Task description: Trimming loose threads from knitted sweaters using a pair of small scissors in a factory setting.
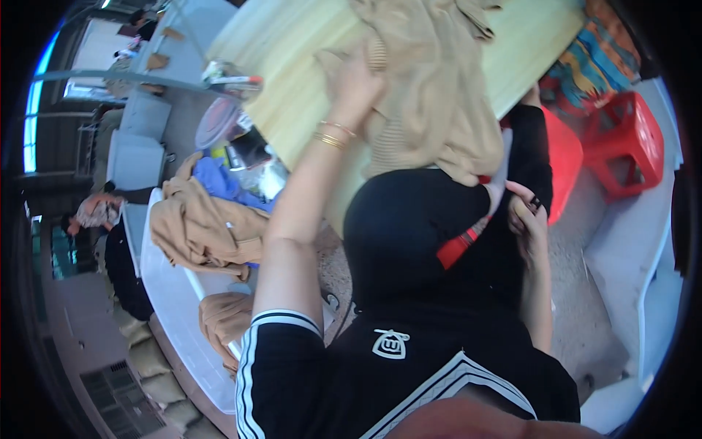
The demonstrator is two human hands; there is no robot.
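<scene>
A tan knitted garment (439,95) with ribbed edges is spread over a pale wood-grain table (285,44) and hangs over its near edge onto my lap. My left hand (358,84), slightly blurred, grips the garment beside a ribbed band (376,53). At the right side of my lap, my right hand (528,219) is closed, with a small dark piece showing at its fingers; what it holds is too small to make out. Beside that hand, a red and pale strip (468,241) lies across my black clothing.
At left, a translucent plastic tub (164,293) holds tan garments (208,216). A pink-rimmed container (217,123) and small packages stand by the table's left edge. To the right are a red plastic stool (625,139), striped cloth (599,62) and a pale bin (629,256). People sit farther left.
</scene>
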